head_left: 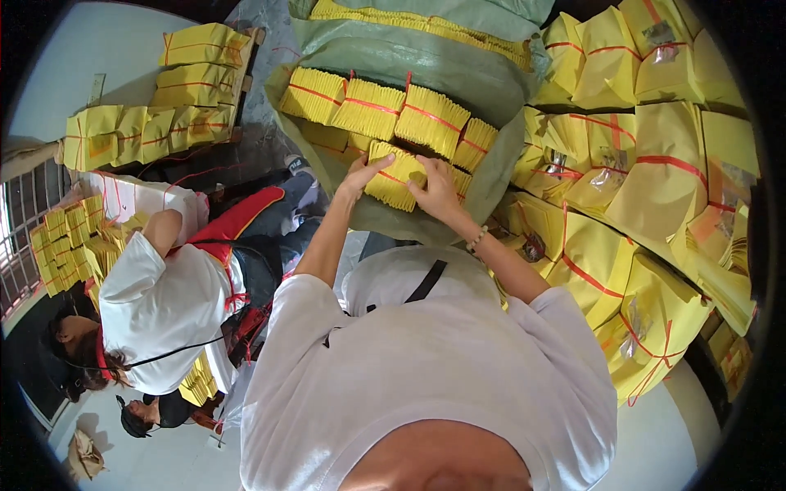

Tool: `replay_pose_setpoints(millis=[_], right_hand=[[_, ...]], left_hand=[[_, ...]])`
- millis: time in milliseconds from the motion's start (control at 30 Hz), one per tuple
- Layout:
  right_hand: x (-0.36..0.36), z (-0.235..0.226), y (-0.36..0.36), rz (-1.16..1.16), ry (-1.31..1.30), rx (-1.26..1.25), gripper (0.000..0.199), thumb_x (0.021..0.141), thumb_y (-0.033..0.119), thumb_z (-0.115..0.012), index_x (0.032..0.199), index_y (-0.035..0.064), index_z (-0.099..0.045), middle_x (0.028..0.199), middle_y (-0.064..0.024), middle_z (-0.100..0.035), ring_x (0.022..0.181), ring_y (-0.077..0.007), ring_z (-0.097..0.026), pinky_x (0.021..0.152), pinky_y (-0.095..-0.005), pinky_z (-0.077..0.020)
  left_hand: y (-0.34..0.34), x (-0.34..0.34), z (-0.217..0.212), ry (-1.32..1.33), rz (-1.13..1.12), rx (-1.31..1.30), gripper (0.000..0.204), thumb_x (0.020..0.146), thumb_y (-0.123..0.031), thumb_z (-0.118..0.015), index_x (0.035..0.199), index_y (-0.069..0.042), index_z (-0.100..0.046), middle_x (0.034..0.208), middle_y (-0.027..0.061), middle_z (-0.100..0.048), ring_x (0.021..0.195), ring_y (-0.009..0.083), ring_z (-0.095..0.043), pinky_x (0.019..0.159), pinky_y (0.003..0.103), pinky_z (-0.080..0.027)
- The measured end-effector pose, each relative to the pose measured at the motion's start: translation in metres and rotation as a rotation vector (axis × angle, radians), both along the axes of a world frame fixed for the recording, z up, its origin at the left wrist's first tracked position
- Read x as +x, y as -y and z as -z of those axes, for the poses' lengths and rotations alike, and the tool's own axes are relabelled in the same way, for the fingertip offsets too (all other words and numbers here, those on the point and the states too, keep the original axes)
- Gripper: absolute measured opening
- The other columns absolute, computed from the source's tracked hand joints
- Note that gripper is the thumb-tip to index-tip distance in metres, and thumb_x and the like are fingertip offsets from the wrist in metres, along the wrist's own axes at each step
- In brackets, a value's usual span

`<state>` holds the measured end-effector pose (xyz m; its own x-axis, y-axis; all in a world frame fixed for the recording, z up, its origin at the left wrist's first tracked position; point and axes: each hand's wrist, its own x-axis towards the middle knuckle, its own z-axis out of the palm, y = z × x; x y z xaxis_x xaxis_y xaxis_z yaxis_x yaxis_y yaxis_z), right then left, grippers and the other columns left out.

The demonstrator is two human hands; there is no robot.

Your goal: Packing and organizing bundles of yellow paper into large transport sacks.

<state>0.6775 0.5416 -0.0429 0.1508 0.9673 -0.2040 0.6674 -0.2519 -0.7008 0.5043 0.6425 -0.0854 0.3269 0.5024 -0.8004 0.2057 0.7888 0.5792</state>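
A: Where's the bundle sitting right now?

B: The yellow paper bundle [395, 182], tied with a red string, is held between both hands over the open green sack [426, 61]. The left hand [360, 174] has its fingers [378, 162] curled over the bundle's left end; the right hand [436, 188] clamps the right end, fingers closed on the top edge. Both are holding it, not merely resting on it.

A: What lies around the fingers?

B: Just beyond the fingertips, further into the sack, runs a row of tied bundles [372, 108], packed side by side. To the right of the right hand stand wrapped yellow packages [655, 176], stacked high and bound with red cord. Well to the left of the left hand, another person in a white shirt [160, 307] bends over smaller yellow stacks.

A: How would you handle it well?

B: I'd judge the grip should stay at both ends, so the sheets don't fan out or slip from under the string. Keep it level and parallel to the row, and seat it snug against its neighbours, touching, with no gap. The sack's cloth near the fingers looks loose, so I'd watch that it doesn't fold under the bundle.

A: Any risk?

B: A lopsided hold could let the bundle sag in the middle.
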Motion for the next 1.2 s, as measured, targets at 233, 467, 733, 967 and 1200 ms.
replay_pose_setpoints(millis=[233,467,733,967,1200], right_hand=[[0.020,-0.020,0.024,-0.119,0.317,-0.046,0.086,0.073,0.033,-0.071,0.139,-0.0004,-0.027,0.143,-0.0233,-0.023,0.130,-0.0390,-0.025,0.100,-0.0528,-0.0291],[0.017,-0.020,0.051,-0.223,0.432,-0.278,0.101,0.071,0.039,-0.074,0.144,0.0006,-0.015,0.150,-0.0170,-0.012,0.139,-0.0363,-0.009,0.108,-0.0560,-0.0170],[0.018,-0.018,0.049,-0.202,0.456,-0.299,0.097,0.070,0.039,-0.074,0.142,0.0008,-0.021,0.149,-0.0164,-0.015,0.139,-0.0359,-0.012,0.107,-0.0550,-0.0235],[0.013,-0.025,0.040,-0.091,0.326,-0.165,0.076,0.075,0.030,-0.069,0.136,0.0018,-0.032,0.142,-0.0205,-0.028,0.134,-0.0399,-0.023,0.106,-0.0531,-0.0268],[0.018,-0.065,0.076,0.312,0.123,0.294,0.047,0.081,0.014,-0.061,0.125,0.0051,-0.047,0.128,-0.0189,-0.044,0.119,-0.0376,-0.042,0.098,-0.0432,-0.0387]], left_hand=[[0.006,0.004,0.016,-0.012,-0.109,0.059,0.074,0.072,-0.038,-0.078,0.127,0.003,-0.048,0.121,0.0138,-0.057,0.107,0.0233,-0.057,0.089,0.033,-0.046],[0.013,0.015,0.016,-0.037,-0.067,0.133,0.071,0.073,-0.036,-0.077,0.125,0.002,-0.048,0.117,0.0123,-0.059,0.106,0.0222,-0.057,0.089,0.032,-0.046],[0.007,0.020,0.005,-0.150,0.115,0.187,0.087,0.071,-0.044,-0.076,0.132,0.006,-0.039,0.125,0.0167,-0.053,0.115,0.0250,-0.051,0.097,0.033,-0.040],[0.000,0.000,0.047,-0.207,0.207,0.355,0.101,0.065,-0.058,-0.073,0.130,0.010,-0.036,0.132,0.0236,-0.044,0.120,0.0340,-0.045,0.099,0.041,-0.037],[-0.043,0.100,-0.030,-0.484,0.383,1.767,0.062,0.076,-0.036,-0.066,0.122,0.001,-0.046,0.118,0.0233,-0.048,0.110,0.0428,-0.044,0.094,0.050,-0.035]])
